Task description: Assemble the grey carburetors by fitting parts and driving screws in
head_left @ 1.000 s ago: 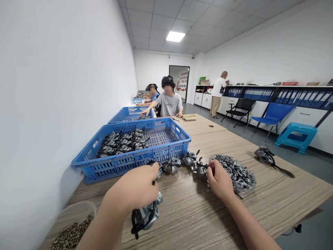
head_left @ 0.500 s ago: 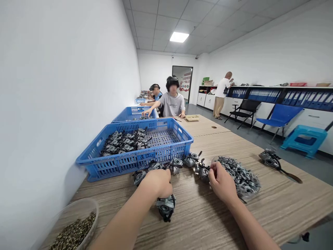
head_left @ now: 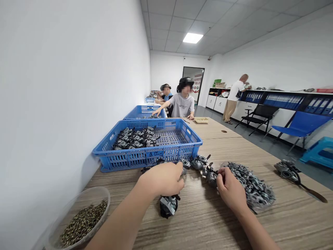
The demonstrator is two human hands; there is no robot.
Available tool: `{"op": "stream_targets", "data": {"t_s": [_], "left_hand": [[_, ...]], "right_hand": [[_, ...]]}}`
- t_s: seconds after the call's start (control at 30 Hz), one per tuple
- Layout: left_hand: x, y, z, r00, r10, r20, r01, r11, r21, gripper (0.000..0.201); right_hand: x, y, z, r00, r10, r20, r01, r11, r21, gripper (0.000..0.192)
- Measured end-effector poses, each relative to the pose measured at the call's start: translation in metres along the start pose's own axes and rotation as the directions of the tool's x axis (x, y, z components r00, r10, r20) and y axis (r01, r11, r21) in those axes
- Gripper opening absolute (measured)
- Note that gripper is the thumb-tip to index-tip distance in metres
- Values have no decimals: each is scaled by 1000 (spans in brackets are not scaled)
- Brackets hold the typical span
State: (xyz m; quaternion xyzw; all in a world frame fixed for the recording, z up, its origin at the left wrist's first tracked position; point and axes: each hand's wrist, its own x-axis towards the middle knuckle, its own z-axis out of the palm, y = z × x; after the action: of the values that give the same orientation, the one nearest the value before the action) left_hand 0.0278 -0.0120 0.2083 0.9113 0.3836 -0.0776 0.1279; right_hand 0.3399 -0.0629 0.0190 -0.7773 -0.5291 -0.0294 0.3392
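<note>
My left hand [head_left: 162,179] grips a grey metal carburetor [head_left: 168,204] with a black hose, holding it down on the wooden table [head_left: 213,222]. My right hand [head_left: 230,189] rests at the near edge of a pile of small metal parts [head_left: 253,185], fingers pinched on something I cannot make out. It sits next to another carburetor [head_left: 210,175]. Several more carburetors [head_left: 197,162] lie in a row in front of a blue plastic crate [head_left: 145,158].
The crate holds several carburetors [head_left: 136,137] on its left side. A clear bowl of small dark screws [head_left: 82,222] stands at the near left. A lone carburetor with a tool [head_left: 288,171] lies at the right. Other people work farther along the table; one stands by the shelves.
My left hand has carried the carburetor forward and set it lower on the table, closer to the row of carburetors. My right hand has stayed at the pile. The view has shifted left.
</note>
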Motion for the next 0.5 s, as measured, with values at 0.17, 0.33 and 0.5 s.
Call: {"op": "stream_targets", "data": {"t_s": [0.17, 0.33, 0.5], "left_hand": [[-32, -5, -15, 986, 77, -148, -94, 989, -111, 22], [-51, -35, -29, 973, -82, -216, 33, 974, -223, 29], [-72, -86, -40, 878, -377, -295, 320, 921, -223, 40]], "right_hand": [[0, -1, 1, 1000, 7, 8, -6, 1000, -25, 27], [1, 0, 2, 1000, 15, 24, -14, 999, -31, 29], [1, 4, 2, 999, 22, 33, -21, 1000, -20, 28]]}}
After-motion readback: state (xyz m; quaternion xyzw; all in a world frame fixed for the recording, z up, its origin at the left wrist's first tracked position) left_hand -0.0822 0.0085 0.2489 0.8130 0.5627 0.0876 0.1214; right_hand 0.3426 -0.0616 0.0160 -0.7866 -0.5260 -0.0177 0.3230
